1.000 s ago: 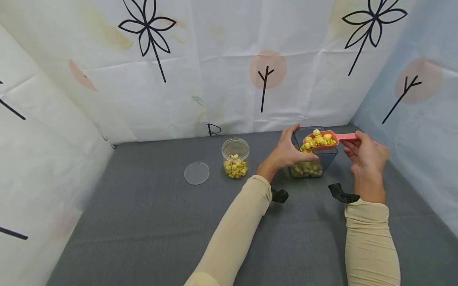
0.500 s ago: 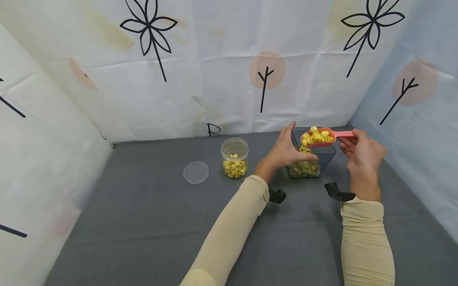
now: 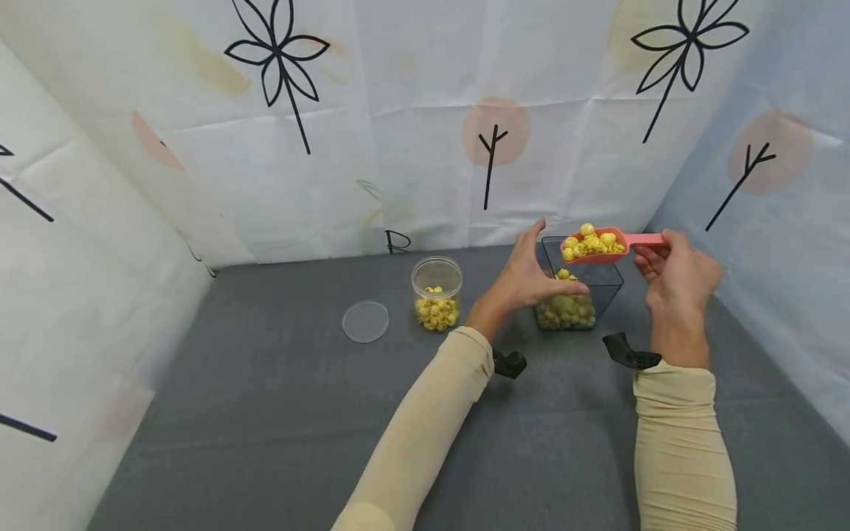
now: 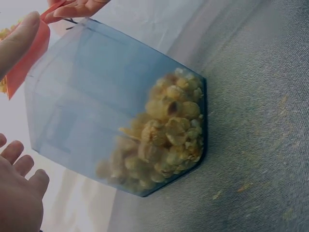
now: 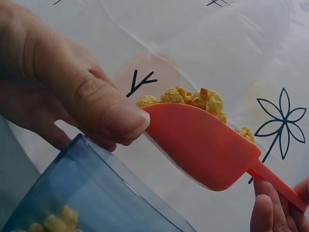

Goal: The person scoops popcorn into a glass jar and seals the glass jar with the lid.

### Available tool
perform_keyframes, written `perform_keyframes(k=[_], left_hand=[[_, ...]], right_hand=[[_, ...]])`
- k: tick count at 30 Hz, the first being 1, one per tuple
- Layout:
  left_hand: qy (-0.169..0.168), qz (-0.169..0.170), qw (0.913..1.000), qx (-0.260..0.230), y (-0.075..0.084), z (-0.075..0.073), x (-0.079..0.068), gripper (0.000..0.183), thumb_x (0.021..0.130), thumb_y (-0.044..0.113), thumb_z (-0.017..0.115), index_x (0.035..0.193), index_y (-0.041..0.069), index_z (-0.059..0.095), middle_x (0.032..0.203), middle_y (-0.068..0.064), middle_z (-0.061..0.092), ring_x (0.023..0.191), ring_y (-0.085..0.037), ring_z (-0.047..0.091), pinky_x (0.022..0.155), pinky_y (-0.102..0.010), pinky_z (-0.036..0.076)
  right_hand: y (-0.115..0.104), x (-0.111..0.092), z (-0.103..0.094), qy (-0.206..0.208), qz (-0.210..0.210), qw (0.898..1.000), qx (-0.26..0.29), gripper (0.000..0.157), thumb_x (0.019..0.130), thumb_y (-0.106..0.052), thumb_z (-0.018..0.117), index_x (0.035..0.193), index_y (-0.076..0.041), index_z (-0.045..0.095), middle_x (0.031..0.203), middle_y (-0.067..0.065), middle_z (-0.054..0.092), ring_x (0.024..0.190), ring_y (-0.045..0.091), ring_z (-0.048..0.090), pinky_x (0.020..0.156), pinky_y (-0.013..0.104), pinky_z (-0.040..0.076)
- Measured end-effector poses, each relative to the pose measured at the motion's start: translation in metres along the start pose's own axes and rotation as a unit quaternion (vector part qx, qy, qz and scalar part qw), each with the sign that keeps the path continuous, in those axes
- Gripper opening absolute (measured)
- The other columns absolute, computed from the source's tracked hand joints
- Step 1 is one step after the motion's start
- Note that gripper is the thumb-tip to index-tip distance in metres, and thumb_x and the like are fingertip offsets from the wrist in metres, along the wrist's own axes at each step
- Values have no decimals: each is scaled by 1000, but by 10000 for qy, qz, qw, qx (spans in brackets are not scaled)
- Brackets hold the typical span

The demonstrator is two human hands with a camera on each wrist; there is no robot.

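My right hand [image 3: 680, 287] grips the handle of a coral-red scoop [image 5: 205, 145], heaped with yellow popcorn [image 3: 589, 243]. The scoop is held nearly level above the mouth of a clear bluish square container [image 3: 606, 296]. More popcorn [image 4: 166, 135] fills the lower part of that container, piled toward one side in the left wrist view. At the container's left side, my left hand [image 3: 514, 284] is spread, thumb across the near side and fingers beyond the rim. In the left wrist view, its fingers [image 4: 21, 166] stand apart from the wall.
Left of the container stands a round clear jar [image 3: 436, 279], uncovered and partly filled with popcorn. A flat clear disc lid [image 3: 365, 321] lies on the grey cloth [image 3: 285, 413] beside it. Patterned white fabric walls [image 3: 412, 162] enclose the back and sides.
The right hand has lifted the loaded scoop slightly above the container. The left hand has eased a little up and left. Jar and lid stay put.
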State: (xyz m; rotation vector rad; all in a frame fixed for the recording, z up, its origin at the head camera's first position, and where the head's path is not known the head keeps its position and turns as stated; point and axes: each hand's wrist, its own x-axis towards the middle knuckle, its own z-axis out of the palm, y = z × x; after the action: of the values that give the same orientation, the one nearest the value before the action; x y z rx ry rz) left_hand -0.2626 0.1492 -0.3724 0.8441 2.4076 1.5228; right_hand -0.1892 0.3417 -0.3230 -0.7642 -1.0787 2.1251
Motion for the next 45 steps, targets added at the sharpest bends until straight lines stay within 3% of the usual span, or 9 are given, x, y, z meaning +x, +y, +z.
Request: perform_keyframes(k=[15, 23, 32, 45], left_hand=[[273, 158, 9995, -19, 7, -26, -11, 119, 73, 48, 91, 163, 38, 12, 168, 5, 23, 154, -22, 33, 116, -51, 43], [600, 364, 9975, 0, 10, -45, -19, 119, 72, 46, 92, 163, 34, 15, 167, 8, 24, 154, -19, 31, 118, -50, 41], [810, 448, 9957, 15, 6, -68, -34, 120, 72, 44, 92, 163, 34, 15, 166, 9, 23, 155, -18, 29, 120, -51, 38], [1080, 244, 9938, 110, -4, -105, -56, 120, 71, 47, 93, 162, 36, 16, 167, 12, 23, 155, -17, 28, 120, -53, 37]], right_hand=[[11, -13, 21, -474, -289, 9985, -9, 14, 97, -15, 70, 94, -2, 73, 74, 7, 76, 57, 16, 70, 55, 23, 57], [21, -23, 37, -680, -413, 9968, -44, 15, 98, -12, 67, 92, 1, 72, 72, 7, 75, 56, 16, 70, 56, 22, 58], [32, -33, 54, -894, -345, 9954, -41, 15, 97, -12, 66, 91, 1, 71, 71, 8, 75, 57, 15, 71, 55, 23, 57], [49, -49, 76, -1193, -265, 9925, -61, 17, 97, -13, 68, 93, 3, 70, 74, 10, 73, 57, 16, 70, 57, 23, 58]])
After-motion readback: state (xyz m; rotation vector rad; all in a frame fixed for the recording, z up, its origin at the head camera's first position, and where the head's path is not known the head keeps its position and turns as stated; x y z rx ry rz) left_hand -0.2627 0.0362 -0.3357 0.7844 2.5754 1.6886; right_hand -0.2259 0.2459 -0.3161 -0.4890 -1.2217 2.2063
